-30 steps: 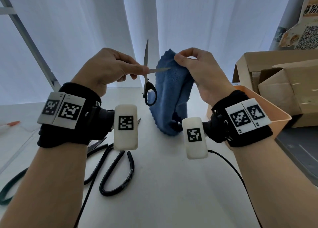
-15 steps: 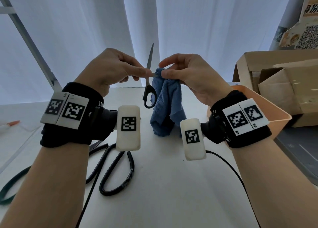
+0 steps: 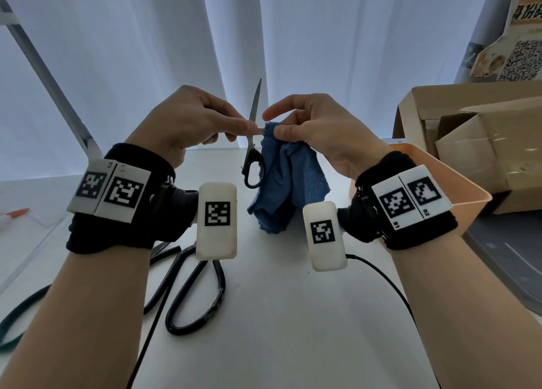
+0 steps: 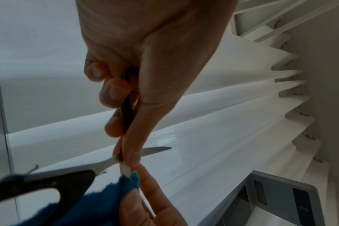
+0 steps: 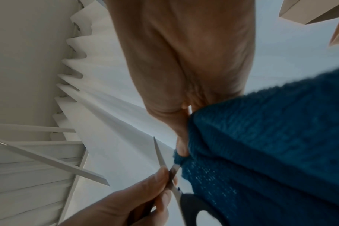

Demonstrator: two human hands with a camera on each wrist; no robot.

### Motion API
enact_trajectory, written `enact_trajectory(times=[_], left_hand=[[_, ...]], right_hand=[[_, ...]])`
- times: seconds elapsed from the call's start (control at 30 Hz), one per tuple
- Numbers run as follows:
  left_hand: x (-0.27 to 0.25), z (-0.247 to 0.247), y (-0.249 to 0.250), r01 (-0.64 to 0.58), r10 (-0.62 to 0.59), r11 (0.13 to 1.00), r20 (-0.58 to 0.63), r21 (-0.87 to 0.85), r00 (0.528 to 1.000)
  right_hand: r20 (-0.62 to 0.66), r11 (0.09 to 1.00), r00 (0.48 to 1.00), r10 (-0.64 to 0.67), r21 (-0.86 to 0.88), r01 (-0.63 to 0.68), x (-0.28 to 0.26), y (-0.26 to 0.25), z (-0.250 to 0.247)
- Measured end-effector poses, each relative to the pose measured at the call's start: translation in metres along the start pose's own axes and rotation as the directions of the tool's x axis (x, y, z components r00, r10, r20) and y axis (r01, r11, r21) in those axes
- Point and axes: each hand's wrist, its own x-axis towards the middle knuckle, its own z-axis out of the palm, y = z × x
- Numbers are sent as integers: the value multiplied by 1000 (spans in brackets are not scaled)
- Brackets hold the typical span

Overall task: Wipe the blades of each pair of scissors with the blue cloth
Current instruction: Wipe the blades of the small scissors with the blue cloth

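Observation:
Small black-handled scissors (image 3: 254,142) are held up over the table, spread wide. My left hand (image 3: 246,129) pinches them at the pivot, with its other fingers curled on one handle. One blade points up, the other points right, and the free handle loop hangs down. My right hand (image 3: 272,123) pinches the blue cloth (image 3: 289,183) around the right-pointing blade, close to the pivot; the rest of the cloth hangs to the table. In the left wrist view my left hand (image 4: 126,159) meets the cloth (image 4: 99,203) beside the scissors (image 4: 68,172). The right wrist view shows the cloth (image 5: 261,152) and the upright blade (image 5: 159,152).
Large black-handled scissors (image 3: 199,286) lie on the white table under my left wrist, and a green-handled pair (image 3: 17,315) lies at the far left. A peach bin (image 3: 457,189) and a cardboard box (image 3: 469,139) stand on the right. A black cable (image 3: 381,277) trails from my right wrist.
My right hand has slid the cloth leftwards along the horizontal blade, from its tip to near the pivot. The cloth has bunched up. My left hand has kept its hold.

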Motion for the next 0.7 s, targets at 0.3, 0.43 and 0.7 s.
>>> enact_trajectory(times=[0.3,0.43,0.7], left_hand=[[0,0,0,-3,2,1000,-13,-14,1000],[1,1,-1,-2,2,1000,-23,-25,1000],[1,-2,-2,-8,7,1000,-39,-17,999]], right_hand=[[-92,1000,996,0,7,1,2,-2,3],[-158,999,987,3,36,2,4,0,5],[-404,999,915,-7,36,23,9,3,5]])
